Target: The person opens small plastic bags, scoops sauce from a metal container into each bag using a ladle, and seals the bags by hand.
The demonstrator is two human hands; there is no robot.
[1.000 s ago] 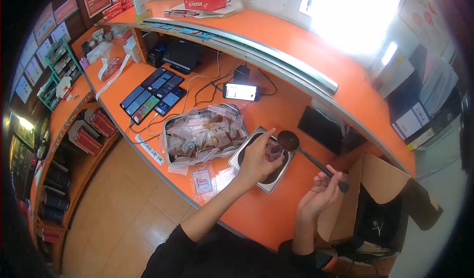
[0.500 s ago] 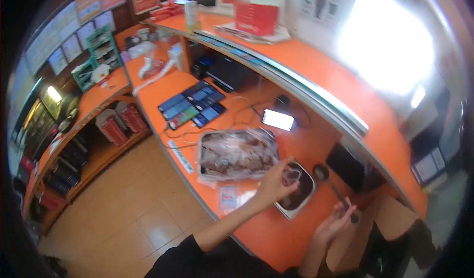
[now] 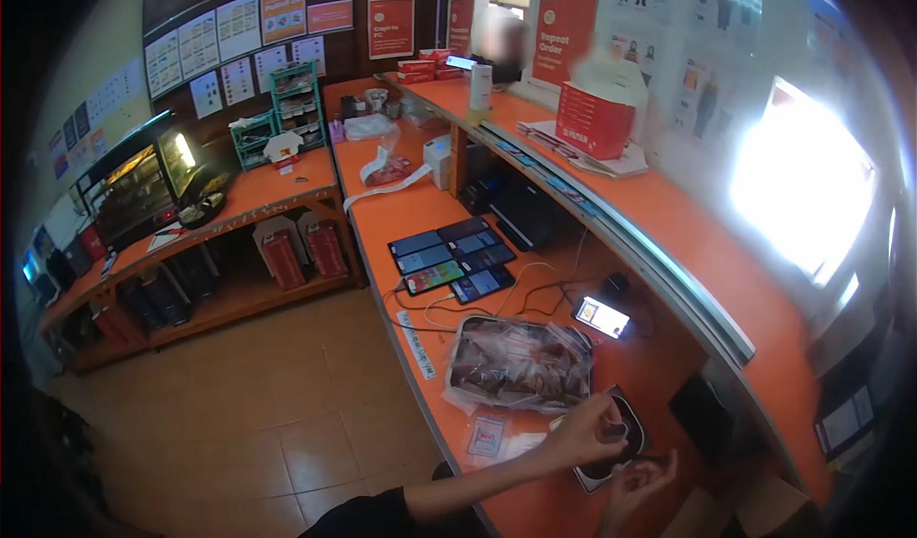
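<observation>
A metal container [image 3: 634, 414] with dark contents stands on the orange counter, partly hidden by my hands. My left hand [image 3: 587, 435] is over it, fingers pinched on a small clear plastic bag [image 3: 614, 433] with something dark inside or behind it. Close by, at the container's near right edge, my right hand [image 3: 642, 483] is curled around the dark handle of a ladle [image 3: 651, 461]. The ladle's bowl is hidden. Left of the container lies a tray [image 3: 521, 366] of several plastic-wrapped dark packets. Small clear bags with a printed label [image 3: 488, 436] lie in front of the tray.
Several phones and tablets [image 3: 454, 259] lie farther back with charging cables, and a lit phone [image 3: 602, 317] is behind the tray. A raised shelf [image 3: 669, 204] runs along the right, holding a red-and-white box [image 3: 597, 118]. A black object [image 3: 705, 410] stands at right.
The ladle has gone from the counter right of the container to beside my left hand. My right hand is closer to my left. The view has shifted and sharpened.
</observation>
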